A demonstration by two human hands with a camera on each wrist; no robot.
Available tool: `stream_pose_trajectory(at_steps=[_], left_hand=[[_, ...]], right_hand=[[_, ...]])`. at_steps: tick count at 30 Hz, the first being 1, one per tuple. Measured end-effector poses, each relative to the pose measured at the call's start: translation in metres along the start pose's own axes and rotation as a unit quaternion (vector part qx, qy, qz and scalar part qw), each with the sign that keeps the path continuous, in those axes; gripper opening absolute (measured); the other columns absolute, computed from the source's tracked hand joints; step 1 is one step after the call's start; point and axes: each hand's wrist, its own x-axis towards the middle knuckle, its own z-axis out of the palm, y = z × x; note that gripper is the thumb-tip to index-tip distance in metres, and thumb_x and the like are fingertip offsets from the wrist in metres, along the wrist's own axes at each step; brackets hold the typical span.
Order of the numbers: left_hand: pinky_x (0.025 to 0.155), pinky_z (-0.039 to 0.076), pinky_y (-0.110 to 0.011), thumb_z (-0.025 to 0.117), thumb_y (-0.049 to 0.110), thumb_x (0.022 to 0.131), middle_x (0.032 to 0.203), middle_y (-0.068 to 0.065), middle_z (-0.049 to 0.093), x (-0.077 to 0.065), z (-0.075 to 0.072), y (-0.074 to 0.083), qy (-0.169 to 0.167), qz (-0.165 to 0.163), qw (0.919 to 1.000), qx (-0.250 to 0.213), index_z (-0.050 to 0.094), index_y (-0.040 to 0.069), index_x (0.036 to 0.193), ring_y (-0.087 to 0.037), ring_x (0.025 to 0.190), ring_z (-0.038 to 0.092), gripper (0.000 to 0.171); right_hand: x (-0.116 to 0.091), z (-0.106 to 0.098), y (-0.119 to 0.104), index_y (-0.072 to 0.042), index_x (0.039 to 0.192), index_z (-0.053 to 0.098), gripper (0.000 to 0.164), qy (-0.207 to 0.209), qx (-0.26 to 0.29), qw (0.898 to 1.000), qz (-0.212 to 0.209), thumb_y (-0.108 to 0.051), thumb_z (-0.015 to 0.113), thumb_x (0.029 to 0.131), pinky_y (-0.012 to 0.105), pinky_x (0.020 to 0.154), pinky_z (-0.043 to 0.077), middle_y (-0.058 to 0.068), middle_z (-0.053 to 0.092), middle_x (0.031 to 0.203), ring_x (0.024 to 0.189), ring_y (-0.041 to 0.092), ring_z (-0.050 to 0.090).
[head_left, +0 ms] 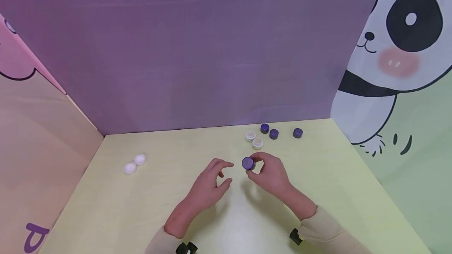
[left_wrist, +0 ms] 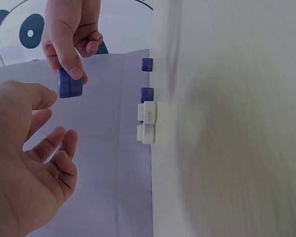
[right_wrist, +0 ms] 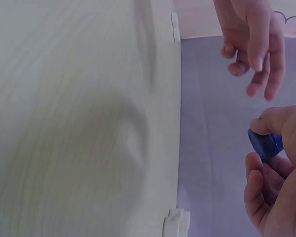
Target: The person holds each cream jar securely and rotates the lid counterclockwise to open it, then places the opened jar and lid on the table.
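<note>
Between thumb and fingertips, my right hand pinches a small round dark blue container, raised above the table. A seam runs round its side in the left wrist view. My left hand hovers to its left with thumb and fingers spread, holding nothing. Near the back edge stand two small white jars, each with a narrower neck on top. Close to them are two blue containers like the held one, and another blue container sits farther right.
Two round white lids lie side by side on the left of the pale yellow table. A purple backdrop rises behind the table, with printed panels on both sides. Each wrist carries a black camera mount.
</note>
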Motion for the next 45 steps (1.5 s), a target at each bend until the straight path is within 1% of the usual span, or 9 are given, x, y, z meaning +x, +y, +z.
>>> stream_pose_trajectory(at_steps=[5,11,17,21,28,31,35,41,45], left_hand=[[0.059,0.045,-0.023,0.070,0.020,0.091,0.116,0.009,0.054,-0.002,0.000,0.001,0.016,-0.002,0.9998,0.013,0.060,0.015,0.126,-0.015,0.086,0.056,0.037],[0.063,0.046,-0.024,0.071,0.026,0.090,0.110,0.008,0.057,-0.004,-0.002,0.001,0.026,0.000,0.9993,0.027,0.059,0.018,0.129,-0.014,0.083,0.057,0.042],[0.065,0.047,-0.024,0.075,0.032,0.087,0.103,0.010,0.060,-0.006,-0.003,0.002,0.013,0.001,0.9991,0.039,0.063,0.019,0.124,-0.012,0.079,0.058,0.042],[0.066,0.047,-0.024,0.079,0.031,0.083,0.097,0.013,0.060,-0.008,-0.006,0.003,0.018,-0.001,0.9989,0.043,0.067,0.022,0.116,-0.010,0.077,0.057,0.037],[0.066,0.047,-0.023,0.079,0.031,0.082,0.095,0.016,0.059,-0.006,-0.008,0.004,0.015,0.007,0.9991,0.038,0.067,0.022,0.113,-0.011,0.077,0.057,0.035],[0.065,0.046,-0.023,0.080,0.031,0.081,0.091,0.018,0.058,-0.006,-0.009,0.005,0.021,0.007,0.9992,0.032,0.069,0.023,0.107,-0.012,0.076,0.058,0.030],[0.065,0.046,-0.025,0.081,0.027,0.079,0.087,0.020,0.058,-0.008,-0.010,0.003,0.026,0.014,0.9994,0.017,0.069,0.024,0.102,-0.013,0.075,0.059,0.026],[0.067,0.048,-0.028,0.079,0.025,0.081,0.089,0.019,0.057,-0.008,-0.011,0.000,0.023,0.030,0.9993,0.005,0.066,0.024,0.103,-0.009,0.077,0.057,0.026],[0.067,0.048,-0.028,0.077,0.026,0.085,0.092,0.018,0.056,-0.012,-0.013,-0.001,0.014,0.029,0.9995,0.005,0.065,0.023,0.108,-0.013,0.078,0.059,0.026]], right_hand=[[-0.004,0.009,-0.010,-0.014,0.097,0.070,0.031,-0.014,-0.004,0.999,-0.034,-0.013,0.084,0.070,0.023,0.050,0.043,-0.007,0.067,0.089,0.053,0.003,0.047],[-0.012,0.015,-0.017,-0.013,0.099,0.071,0.030,-0.025,-0.045,0.996,-0.067,-0.016,0.083,0.071,0.020,0.051,0.043,-0.007,0.066,0.089,0.053,0.000,0.045],[-0.018,0.017,-0.025,-0.017,0.098,0.071,0.029,-0.043,-0.052,0.995,-0.073,-0.017,0.081,0.071,0.020,0.052,0.043,-0.010,0.064,0.089,0.053,0.000,0.046],[-0.019,0.020,-0.030,-0.018,0.100,0.071,0.030,-0.054,-0.047,0.994,-0.077,-0.018,0.081,0.072,0.020,0.053,0.044,-0.011,0.063,0.089,0.054,0.000,0.046],[-0.020,0.021,-0.031,-0.018,0.100,0.071,0.030,-0.060,-0.047,0.994,-0.076,-0.018,0.082,0.072,0.019,0.052,0.044,-0.011,0.061,0.088,0.054,0.000,0.046],[-0.020,0.021,-0.031,-0.016,0.103,0.071,0.031,-0.075,-0.030,0.993,-0.081,-0.016,0.081,0.074,0.020,0.052,0.045,-0.009,0.061,0.089,0.054,0.000,0.047],[-0.020,0.022,-0.028,-0.016,0.107,0.071,0.031,-0.104,0.014,0.991,-0.087,-0.016,0.081,0.077,0.020,0.052,0.047,-0.008,0.064,0.093,0.052,0.000,0.049],[-0.017,0.023,-0.026,-0.019,0.108,0.071,0.027,-0.128,0.063,0.986,-0.087,-0.022,0.080,0.082,0.022,0.052,0.048,-0.010,0.068,0.097,0.053,0.002,0.051],[-0.015,0.024,-0.027,-0.020,0.106,0.072,0.026,-0.130,0.064,0.985,-0.096,-0.027,0.080,0.082,0.021,0.051,0.048,-0.011,0.068,0.095,0.052,0.001,0.051]])
